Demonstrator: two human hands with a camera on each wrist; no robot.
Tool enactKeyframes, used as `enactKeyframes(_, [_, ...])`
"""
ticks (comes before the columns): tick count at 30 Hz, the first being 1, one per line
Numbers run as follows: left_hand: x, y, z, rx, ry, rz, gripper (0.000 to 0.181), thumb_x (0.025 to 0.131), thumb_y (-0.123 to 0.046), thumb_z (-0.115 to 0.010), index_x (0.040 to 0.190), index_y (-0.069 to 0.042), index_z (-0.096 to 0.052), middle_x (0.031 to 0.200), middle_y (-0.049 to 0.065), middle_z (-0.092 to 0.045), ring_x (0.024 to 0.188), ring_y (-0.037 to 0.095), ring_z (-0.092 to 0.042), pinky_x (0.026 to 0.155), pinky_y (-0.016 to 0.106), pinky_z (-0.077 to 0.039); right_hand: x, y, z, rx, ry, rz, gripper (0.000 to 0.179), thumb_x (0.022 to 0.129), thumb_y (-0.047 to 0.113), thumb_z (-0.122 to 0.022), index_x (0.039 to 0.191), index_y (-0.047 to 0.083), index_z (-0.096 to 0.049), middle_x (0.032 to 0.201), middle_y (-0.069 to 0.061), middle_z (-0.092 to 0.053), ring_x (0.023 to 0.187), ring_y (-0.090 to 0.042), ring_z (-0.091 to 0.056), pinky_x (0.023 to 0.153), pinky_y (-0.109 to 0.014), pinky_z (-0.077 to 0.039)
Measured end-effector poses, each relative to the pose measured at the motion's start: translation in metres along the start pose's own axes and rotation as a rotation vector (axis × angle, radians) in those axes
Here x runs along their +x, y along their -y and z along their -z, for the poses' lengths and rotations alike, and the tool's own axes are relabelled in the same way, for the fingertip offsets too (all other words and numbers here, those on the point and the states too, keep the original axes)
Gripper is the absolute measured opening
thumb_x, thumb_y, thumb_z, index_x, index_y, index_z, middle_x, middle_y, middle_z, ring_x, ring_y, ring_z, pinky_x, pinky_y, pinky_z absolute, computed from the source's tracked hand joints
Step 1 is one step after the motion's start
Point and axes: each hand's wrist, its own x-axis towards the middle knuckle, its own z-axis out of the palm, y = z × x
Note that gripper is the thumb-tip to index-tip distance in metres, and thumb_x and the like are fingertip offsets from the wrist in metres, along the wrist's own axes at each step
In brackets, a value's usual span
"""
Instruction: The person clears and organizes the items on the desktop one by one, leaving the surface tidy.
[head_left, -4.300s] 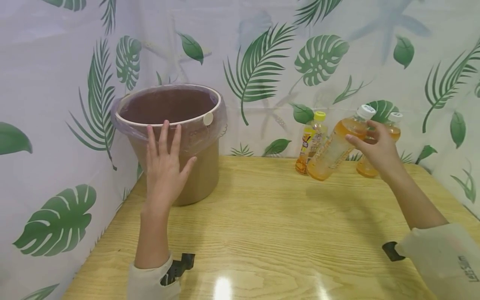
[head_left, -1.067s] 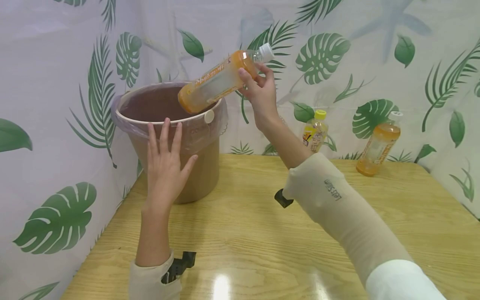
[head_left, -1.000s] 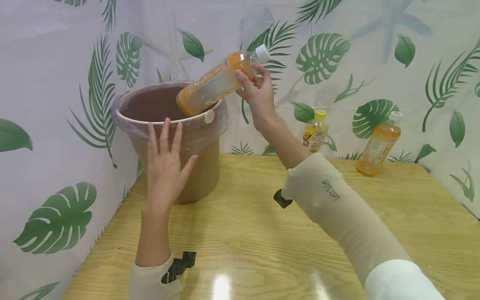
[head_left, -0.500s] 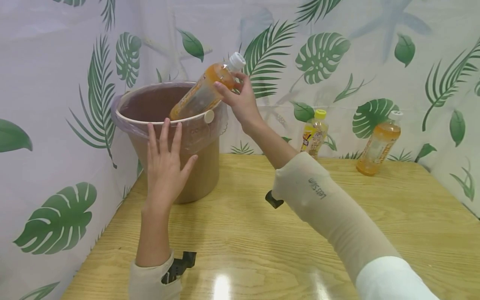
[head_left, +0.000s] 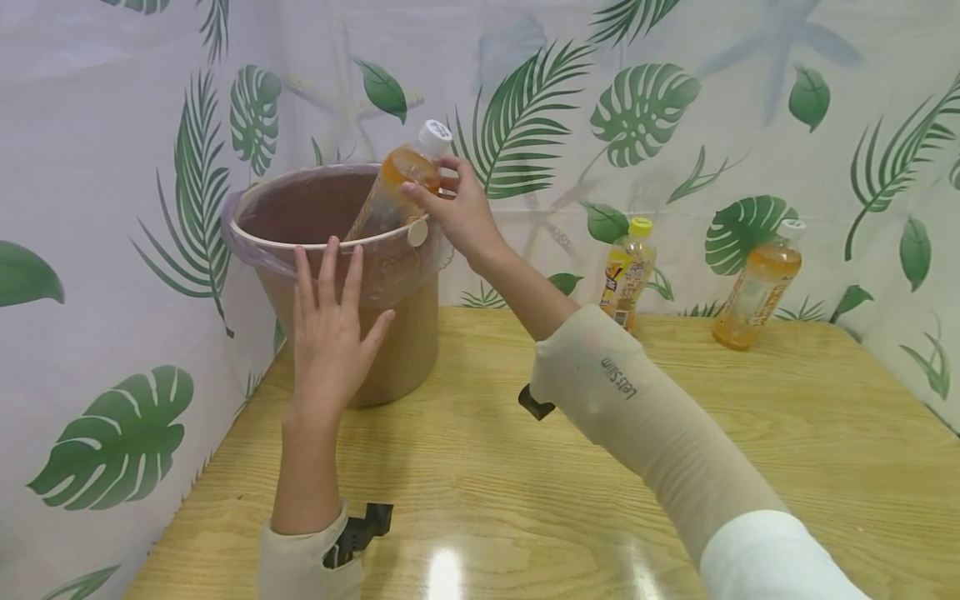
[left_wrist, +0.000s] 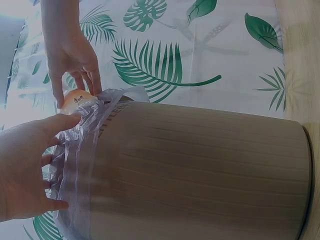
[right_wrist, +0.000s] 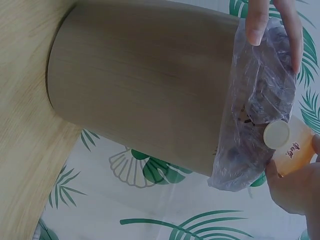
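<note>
My right hand (head_left: 467,215) grips a clear plastic drink bottle (head_left: 408,173) with a white cap and orange tint, near its shoulder. The bottle leans, base down, with its lower part hidden inside the brown trash bin (head_left: 401,350). A thin translucent bag (left_wrist: 75,165) lines the bin and folds over its rim. My left hand (head_left: 330,358) rests against the near side of the bin, fingers straight and spread, fingertips at the rim. In the right wrist view, the bottle's orange shoulder (right_wrist: 295,150) shows beside the bin's round white knob (right_wrist: 276,134).
A yellow-capped bottle (head_left: 628,271) stands at the back of the wooden table (head_left: 480,467), partly behind my right forearm. Farther right stands another orange-tinted bottle (head_left: 757,287) with a white cap. A leaf-printed sheet (head_left: 525,258) hangs behind and to the left.
My right hand took the bottle from beside the yellow-capped one, carried it left over the bin, then lowered it partway inside while tilting it more upright. The left hand stays still.
</note>
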Motion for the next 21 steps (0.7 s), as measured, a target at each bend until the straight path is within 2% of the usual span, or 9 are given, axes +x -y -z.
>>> enactKeyframes(11, [0.001, 0.000, 0.000, -0.002, -0.003, 0.008, 0.080, 0.087, -0.032, -0.063, 0.147, -0.010, -0.017, 0.152, 0.006, 0.004, 0.134, 0.029, 0.018, 0.108, 0.046, -0.003, 0.000, 0.000, 0.007, -0.048, 0.018, 0.024, 0.046, 0.087, 0.016, -0.064, 0.127, 0.002, -0.046, 0.123, -0.016, -0.053, 0.113, -0.023, -0.052, 0.088, -0.025, -0.044])
enactKeyframes(16, [0.001, 0.000, 0.000, -0.006, -0.006, 0.010, 0.079, 0.087, -0.032, -0.063, 0.147, -0.011, -0.018, 0.152, 0.005, 0.005, 0.135, 0.029, 0.017, 0.108, 0.045, -0.002, -0.002, -0.003, 0.019, -0.056, 0.000, 0.020, 0.046, 0.087, 0.016, -0.064, 0.127, 0.002, -0.046, 0.124, -0.015, -0.053, 0.112, -0.022, -0.052, 0.088, -0.024, -0.044])
enactKeyframes(21, [0.001, 0.000, -0.001, -0.011, 0.003, 0.018, 0.078, 0.087, -0.033, -0.062, 0.147, -0.011, -0.017, 0.152, 0.004, 0.004, 0.135, 0.028, 0.018, 0.108, 0.046, -0.003, -0.003, -0.008, 0.035, -0.017, -0.035, -0.005, 0.044, 0.087, 0.012, -0.063, 0.127, 0.000, -0.045, 0.123, -0.015, -0.053, 0.110, -0.022, -0.054, 0.085, -0.024, -0.045])
